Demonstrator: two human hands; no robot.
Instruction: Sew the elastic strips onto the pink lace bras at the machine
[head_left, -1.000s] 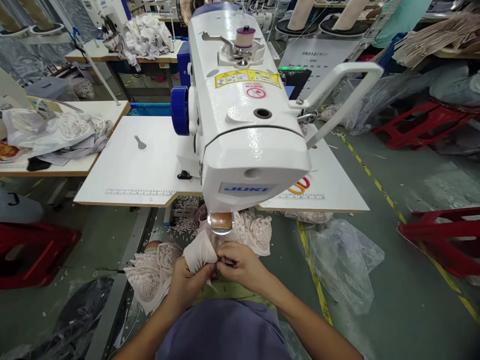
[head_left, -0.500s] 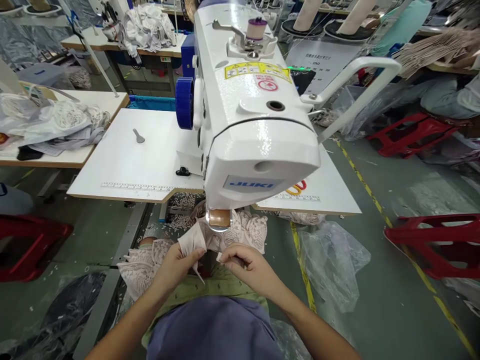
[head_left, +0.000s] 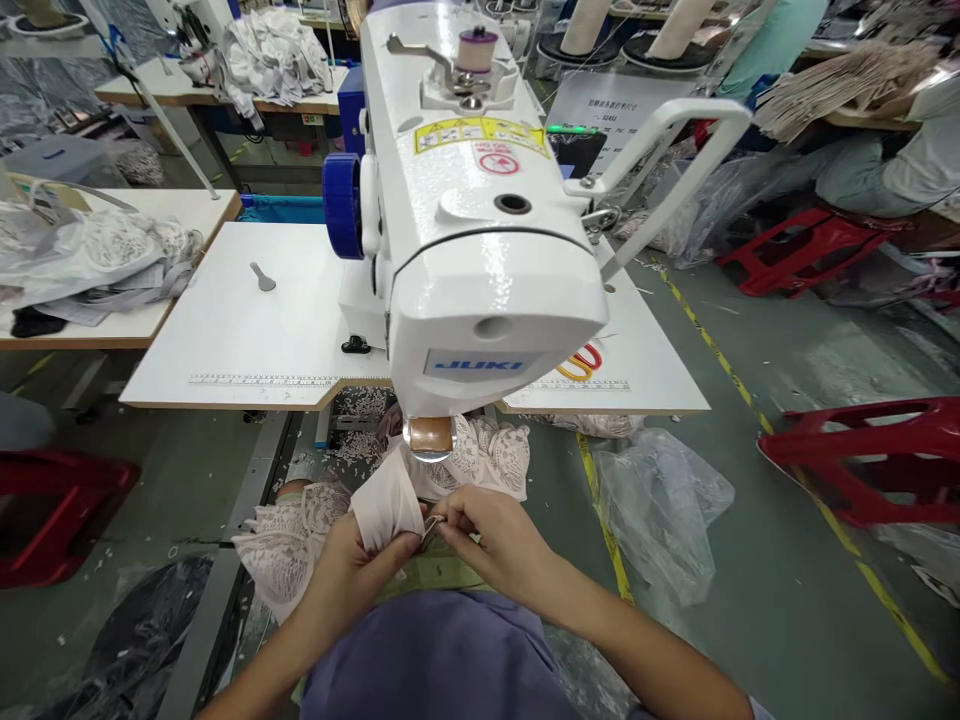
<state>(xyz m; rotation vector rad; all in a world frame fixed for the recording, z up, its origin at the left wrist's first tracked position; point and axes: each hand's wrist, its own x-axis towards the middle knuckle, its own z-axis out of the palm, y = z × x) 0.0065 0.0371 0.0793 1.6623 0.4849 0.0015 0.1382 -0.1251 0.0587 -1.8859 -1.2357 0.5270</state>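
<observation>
My left hand (head_left: 364, 570) is closed round the smooth pale pink band (head_left: 386, 503) of a lace bra, thumb on top. Close beside it, my right hand (head_left: 499, 540) pinches with thumb and forefinger at the band's end, where a small thin pale piece shows, too small to name. Lace bra cups (head_left: 499, 460) hang under the head of the white sewing machine (head_left: 491, 310), just beyond my hands. More lace bra pieces (head_left: 289, 545) lie to the left, partly behind my left forearm.
The white machine table (head_left: 232, 320) carries a small grey tool (head_left: 262, 278) and red-and-yellow-handled scissors (head_left: 581, 362). White garments (head_left: 105, 250) are heaped on the table at left. Red stools (head_left: 870, 460) stand on both sides. A clear plastic bag (head_left: 664, 510) lies on the floor at right.
My hands have come together; the right fingertips now meet the band's end beside the left thumb. The band is turned to show more of its flat face. The view has shifted slightly right.
</observation>
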